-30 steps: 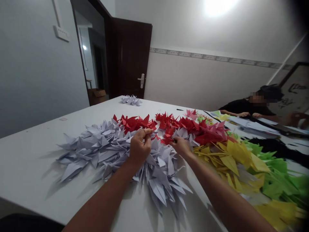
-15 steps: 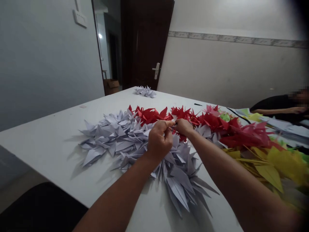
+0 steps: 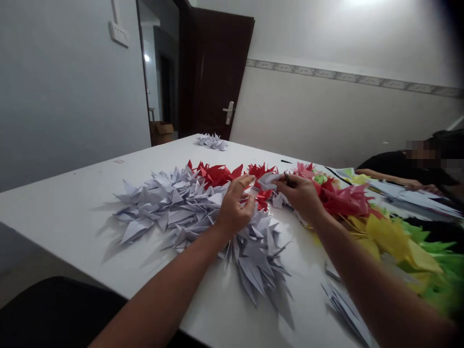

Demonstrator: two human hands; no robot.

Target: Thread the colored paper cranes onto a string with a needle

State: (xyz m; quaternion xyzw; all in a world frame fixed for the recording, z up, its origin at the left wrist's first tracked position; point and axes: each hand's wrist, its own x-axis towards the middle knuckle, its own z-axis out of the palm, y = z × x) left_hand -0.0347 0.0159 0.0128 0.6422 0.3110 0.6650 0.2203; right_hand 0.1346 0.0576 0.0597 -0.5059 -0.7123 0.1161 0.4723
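My left hand [image 3: 236, 205] hovers over a heap of white origami cranes [image 3: 181, 208], its fingers curved with the thumb apart and nothing between them. Opposite it, my right hand [image 3: 300, 193] is closed in a pinch. A pale folded-paper crane [image 3: 268, 181] lies at its fingertips and seems gripped there. Something small and dark [image 3: 287, 179] shows between those fingers, too small to name. Red origami cranes [image 3: 217, 174] lie just behind the white heap, and more red ones [image 3: 264, 198] show between my hands.
Pink [image 3: 348, 199], yellow [image 3: 387, 237] and green folded papers [image 3: 431, 256] pile up at the right. Flat folded white strips [image 3: 346, 309] lie near my right forearm. A smaller white pile [image 3: 212, 141] sits at the table's [image 3: 72, 193] far corner. Another person's arm [image 3: 395, 179] rests at far right.
My hands, close together before, have moved apart. The right has shifted right with a pale paper piece at its fingertips; the left has opened. The view has turned slightly rightward.
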